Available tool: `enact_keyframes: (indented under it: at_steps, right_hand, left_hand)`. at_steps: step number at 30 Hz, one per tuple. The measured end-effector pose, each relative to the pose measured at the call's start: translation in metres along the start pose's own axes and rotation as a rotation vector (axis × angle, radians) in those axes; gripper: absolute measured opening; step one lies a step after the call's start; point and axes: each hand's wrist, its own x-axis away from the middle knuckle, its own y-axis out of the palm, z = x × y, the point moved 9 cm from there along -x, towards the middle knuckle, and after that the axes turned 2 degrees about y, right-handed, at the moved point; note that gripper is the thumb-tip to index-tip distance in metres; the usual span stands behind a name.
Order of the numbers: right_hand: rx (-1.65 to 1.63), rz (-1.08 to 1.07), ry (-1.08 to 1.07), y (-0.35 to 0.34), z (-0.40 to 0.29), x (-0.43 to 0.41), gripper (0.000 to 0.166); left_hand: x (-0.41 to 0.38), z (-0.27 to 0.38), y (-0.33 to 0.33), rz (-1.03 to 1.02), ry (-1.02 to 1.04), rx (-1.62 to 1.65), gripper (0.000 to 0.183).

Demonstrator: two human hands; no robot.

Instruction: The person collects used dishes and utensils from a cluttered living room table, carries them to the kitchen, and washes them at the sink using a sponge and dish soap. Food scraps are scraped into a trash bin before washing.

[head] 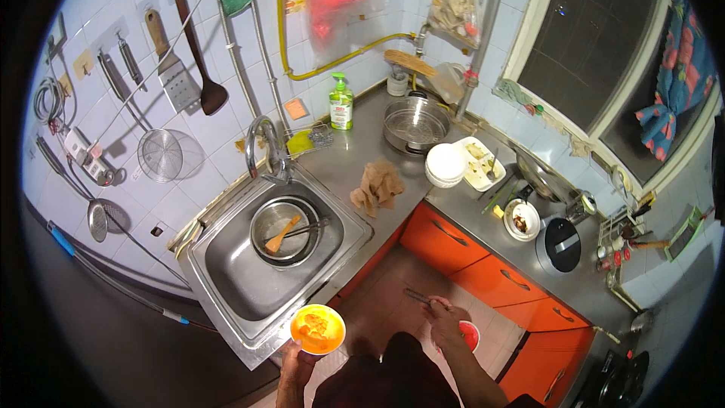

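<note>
My left hand (295,367) grips a bowl (334,335) by its rim, just off the sink's front corner. The inside looks bright yellow-orange, and some orange food or residue (313,324) lies in it. Over the floor, my right hand (443,318) is closed around thin dark sticks (416,295), apparently chopsticks, which point away to the left. Partly behind the right wrist, a round container with red inside (471,335) shows low down. In the steel sink (238,294), nested metal pots (266,211) hold a wooden spatula (278,239) and a dark long-handled utensil.
A brown cloth (378,184), a soap pump bottle (341,105) and a steamer pot (416,124) stand behind the sink. White bowls (446,164), a divided plate (481,181) and a black-lidded appliance (558,246) line the right counter. Orange cabinets (481,277) stand below.
</note>
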Motion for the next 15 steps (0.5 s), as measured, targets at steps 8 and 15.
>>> enact_keyframes:
  at_steps: [8,15]
  right_hand:
    - [0.119,-0.244,0.067,0.128,0.0,-0.076,0.019]
    - [0.326,-0.384,-0.058,0.246,-0.021,-0.189,0.021]
  left_hand:
    - [-0.028,-0.003,-0.005,0.088,-0.001,0.119,0.076]
    - [-0.05,0.02,-0.016,0.388,0.074,0.247,0.071]
